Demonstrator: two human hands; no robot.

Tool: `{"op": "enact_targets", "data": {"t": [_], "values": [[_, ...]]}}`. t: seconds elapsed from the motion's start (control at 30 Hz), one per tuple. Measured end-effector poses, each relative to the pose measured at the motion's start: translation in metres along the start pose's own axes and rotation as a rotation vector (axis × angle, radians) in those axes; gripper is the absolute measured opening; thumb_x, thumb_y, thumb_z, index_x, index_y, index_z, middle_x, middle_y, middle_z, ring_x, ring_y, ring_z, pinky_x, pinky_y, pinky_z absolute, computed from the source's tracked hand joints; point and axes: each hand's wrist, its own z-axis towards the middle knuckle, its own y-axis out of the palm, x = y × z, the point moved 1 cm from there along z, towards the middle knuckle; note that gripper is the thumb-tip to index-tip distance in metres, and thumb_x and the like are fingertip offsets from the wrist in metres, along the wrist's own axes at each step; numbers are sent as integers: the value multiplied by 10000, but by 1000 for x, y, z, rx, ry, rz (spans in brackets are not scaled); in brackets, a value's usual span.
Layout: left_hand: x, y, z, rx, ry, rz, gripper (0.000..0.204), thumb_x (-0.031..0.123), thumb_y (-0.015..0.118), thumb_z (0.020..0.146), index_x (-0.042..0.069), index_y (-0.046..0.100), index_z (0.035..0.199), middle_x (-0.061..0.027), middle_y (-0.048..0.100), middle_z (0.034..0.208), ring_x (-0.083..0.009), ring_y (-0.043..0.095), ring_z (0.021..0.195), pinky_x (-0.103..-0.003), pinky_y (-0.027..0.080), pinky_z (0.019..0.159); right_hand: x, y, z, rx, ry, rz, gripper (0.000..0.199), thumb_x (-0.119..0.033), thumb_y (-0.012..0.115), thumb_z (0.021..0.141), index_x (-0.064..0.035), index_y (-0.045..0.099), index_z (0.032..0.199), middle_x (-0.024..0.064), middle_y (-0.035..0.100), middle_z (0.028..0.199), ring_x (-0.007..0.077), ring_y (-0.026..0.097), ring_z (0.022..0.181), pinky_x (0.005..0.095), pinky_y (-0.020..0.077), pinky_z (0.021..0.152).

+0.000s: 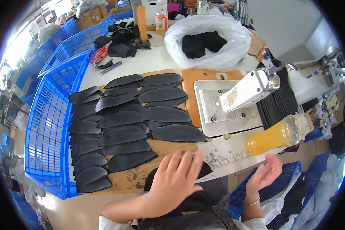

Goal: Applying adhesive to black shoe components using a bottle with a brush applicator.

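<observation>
My left hand (176,180) lies flat, palm down and fingers stretched out, over a black curved piece (205,170) at the table's near edge. Most of that piece is hidden under the hand. To the right, my right hand (264,172) is raised off the table edge with loosely curled fingers and nothing visible in it. Just above it is a clear bottle of orange-yellow liquid (268,137), seen tilted. Several black leaf-shaped pieces (166,114) lie in overlapping rows on the brown board (134,180) left of my hands.
A white sewing machine arm (253,90) stands over its metal plate on the right. Blue crates (46,134) line the left side. Red-handled scissors (100,54), grey snips (111,67) and a plastic bag of black pieces (172,42) are at the back. Another blue crate (237,199) stands below right.
</observation>
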Motion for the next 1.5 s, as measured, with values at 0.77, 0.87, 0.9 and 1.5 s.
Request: {"op": "enact_targets", "data": {"t": [0.77, 0.87, 0.9, 1.5], "values": [[68, 43, 40, 43, -318, -1147, 875, 286, 848, 659, -40, 353, 1302, -146, 553, 1196, -194, 557, 1090, -326, 449, 923, -45, -11, 6, -523, 286, 83, 774, -174, 792, 680, -9, 390, 1321, 153, 592, 1139, 260, 616, 1006, 355, 492, 866], [76, 39, 40, 221, -289, -1347, 739, 254, 815, 715, -9, 401, 1268, -93, 558, 1175, -140, 530, 1090, -296, 444, 910, -45, -25, -3, -204, 640, 905, 779, -331, 673, 826, -4, 263, 1402, 181, 586, 1170, 295, 604, 1040, 383, 474, 911], [82, 37, 41, 318, -222, -1534, 689, 233, 773, 760, 1, 382, 1276, -88, 580, 1105, -141, 566, 1013, -297, 474, 849, -30, -26, -4, -212, 519, 1390, 794, -539, 479, 897, -27, 198, 1435, 210, 486, 1312, 332, 509, 1186, 437, 437, 967], [38, 20, -39, 260, 37, -991, 402, 165, 683, 808, 66, 571, 1181, -109, 550, 1173, -213, 560, 1012, -328, 437, 858, -99, 12, 88, 618, 340, 1077, 764, -522, 397, 881, 50, 299, 1378, 211, 372, 1407, 403, 309, 1327, 566, 183, 1114]]}}
